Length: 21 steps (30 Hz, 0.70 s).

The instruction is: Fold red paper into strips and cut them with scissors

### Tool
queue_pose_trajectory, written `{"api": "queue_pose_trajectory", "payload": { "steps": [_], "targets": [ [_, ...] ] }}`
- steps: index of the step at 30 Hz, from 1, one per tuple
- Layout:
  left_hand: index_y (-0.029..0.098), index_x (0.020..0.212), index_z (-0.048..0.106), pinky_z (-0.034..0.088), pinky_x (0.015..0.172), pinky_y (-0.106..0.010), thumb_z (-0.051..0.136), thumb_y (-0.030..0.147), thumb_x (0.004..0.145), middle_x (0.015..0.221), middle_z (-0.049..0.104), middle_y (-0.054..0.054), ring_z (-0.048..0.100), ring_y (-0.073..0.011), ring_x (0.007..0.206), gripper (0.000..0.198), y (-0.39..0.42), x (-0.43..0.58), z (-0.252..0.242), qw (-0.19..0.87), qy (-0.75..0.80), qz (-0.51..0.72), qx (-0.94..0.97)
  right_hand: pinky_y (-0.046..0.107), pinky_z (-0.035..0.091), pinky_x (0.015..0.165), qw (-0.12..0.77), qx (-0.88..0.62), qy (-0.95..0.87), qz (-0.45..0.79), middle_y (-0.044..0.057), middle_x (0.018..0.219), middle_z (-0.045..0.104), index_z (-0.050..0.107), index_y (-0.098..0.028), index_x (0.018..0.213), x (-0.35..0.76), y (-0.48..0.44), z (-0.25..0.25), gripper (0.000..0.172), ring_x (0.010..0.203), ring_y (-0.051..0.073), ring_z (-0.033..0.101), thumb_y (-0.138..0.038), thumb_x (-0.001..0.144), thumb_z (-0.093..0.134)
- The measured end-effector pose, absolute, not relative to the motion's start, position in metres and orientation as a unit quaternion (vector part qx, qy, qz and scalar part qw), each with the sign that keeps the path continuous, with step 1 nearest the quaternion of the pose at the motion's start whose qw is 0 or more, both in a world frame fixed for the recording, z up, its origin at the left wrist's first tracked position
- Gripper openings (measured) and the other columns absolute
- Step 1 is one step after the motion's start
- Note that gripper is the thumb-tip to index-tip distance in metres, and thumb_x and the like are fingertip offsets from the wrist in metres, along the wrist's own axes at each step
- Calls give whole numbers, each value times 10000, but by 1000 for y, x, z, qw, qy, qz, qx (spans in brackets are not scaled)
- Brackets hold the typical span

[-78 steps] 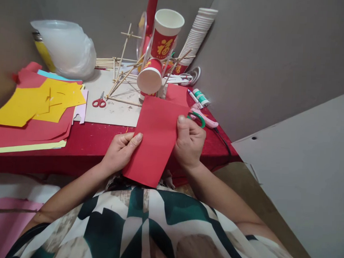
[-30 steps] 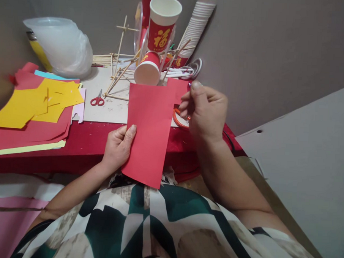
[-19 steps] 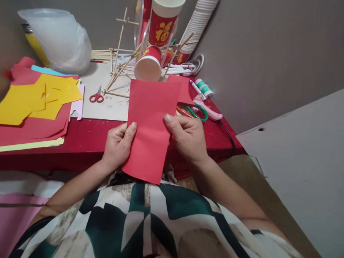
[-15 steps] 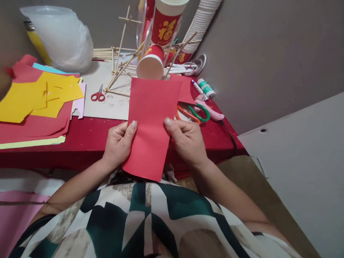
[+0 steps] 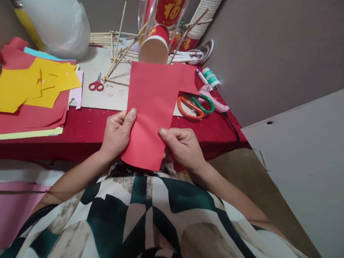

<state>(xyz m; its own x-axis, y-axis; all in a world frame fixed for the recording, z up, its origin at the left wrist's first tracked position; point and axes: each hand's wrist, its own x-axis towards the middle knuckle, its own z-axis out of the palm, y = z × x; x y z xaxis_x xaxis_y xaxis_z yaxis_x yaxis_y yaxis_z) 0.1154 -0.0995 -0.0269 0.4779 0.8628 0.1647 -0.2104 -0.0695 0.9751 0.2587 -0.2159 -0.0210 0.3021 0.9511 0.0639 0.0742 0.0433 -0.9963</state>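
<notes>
A rectangular sheet of red paper (image 5: 150, 105) is held upright in front of me, slightly bent across its middle. My left hand (image 5: 117, 132) pinches its left edge, thumb on the near face. At the right edge, lower down, my right hand (image 5: 184, 146) grips the sheet between thumb and fingers. Fingers behind the paper are hidden. Beyond my right hand lie scissors with orange and green handles (image 5: 191, 108), their blades covered by another piece of red paper (image 5: 189, 78). Small red-handled scissors (image 5: 96, 84) rest on a pale board (image 5: 88, 95).
Yellow paper pieces (image 5: 17, 88) lie on stacked coloured sheets at the left. A stick frame (image 5: 118, 64) and red paper cups (image 5: 154, 44) stand at the back. A pink glue gun (image 5: 218, 104) with a cord lies right, near a green-and-white roll (image 5: 212, 78). A plastic bag (image 5: 59, 25) stands back left.
My right hand has slid down the sheet's right edge. My left hand keeps its grip. The view has tilted downward, so the table things appear higher.
</notes>
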Motion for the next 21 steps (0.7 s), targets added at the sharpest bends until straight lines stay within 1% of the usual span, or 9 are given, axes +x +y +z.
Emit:
{"api": "queue_pose_trajectory", "payload": {
  "steps": [4,7,10,12,13,16,18,19,21],
  "targets": [
    [187,693,673,539,569,-253,729,595,857,664,697,-8,629,-141,587,443,-97,117,-28,630,277,430,585,198,336,362,528,-571,-444,445,-7,407,572,576,-182,493,257,-222,-23,616,345,81,478,-657,878,657],
    [189,683,658,541,570,-257,730,606,849,659,696,-12,656,-157,622,455,-95,117,-27,630,287,424,584,183,387,400,492,-556,-459,488,2,424,598,618,-169,508,256,-227,-22,599,369,75,510,-642,872,673],
    [192,674,644,539,570,-261,730,608,847,654,695,-12,675,-167,645,458,-92,116,-26,626,290,430,582,179,424,407,421,-544,-466,557,22,500,667,686,-157,585,259,-229,-20,532,401,86,563,-624,838,722],
    [192,677,644,545,582,-265,734,606,844,664,700,-14,684,-169,657,455,-90,115,-24,619,289,443,581,184,437,404,403,-534,-467,578,26,548,694,707,-157,634,264,-229,-20,498,425,98,591,-626,794,763],
    [192,679,646,548,589,-267,739,606,839,670,703,-16,687,-170,662,454,-90,115,-24,616,289,447,580,186,437,403,416,-533,-465,571,23,556,695,710,-161,649,268,-228,-20,500,430,101,596,-639,782,765],
    [190,674,653,559,605,-274,759,610,818,671,703,-18,684,-171,659,457,-90,113,-23,620,287,442,580,197,427,408,513,-541,-442,498,22,570,693,713,-175,672,276,-221,-21,556,430,104,599,-721,780,712],
    [188,670,660,554,601,-273,760,608,819,658,693,-15,666,-164,638,456,-92,114,-24,625,283,432,585,213,422,415,563,-545,-425,454,19,579,684,712,-183,691,277,-215,-21,591,432,109,593,-765,788,667],
    [186,667,662,546,594,-269,755,602,826,652,687,-13,651,-158,624,455,-93,114,-24,625,281,429,589,220,415,421,578,-546,-423,434,10,566,660,695,-187,674,276,-212,-20,599,433,107,576,-772,795,654],
    [182,656,659,518,575,-257,739,590,848,642,669,-7,611,-140,592,458,-96,115,-24,612,279,429,603,227,367,429,599,-558,-429,382,-23,509,550,602,-193,585,271,-207,-18,613,428,87,485,-760,814,647]
  ]
}}
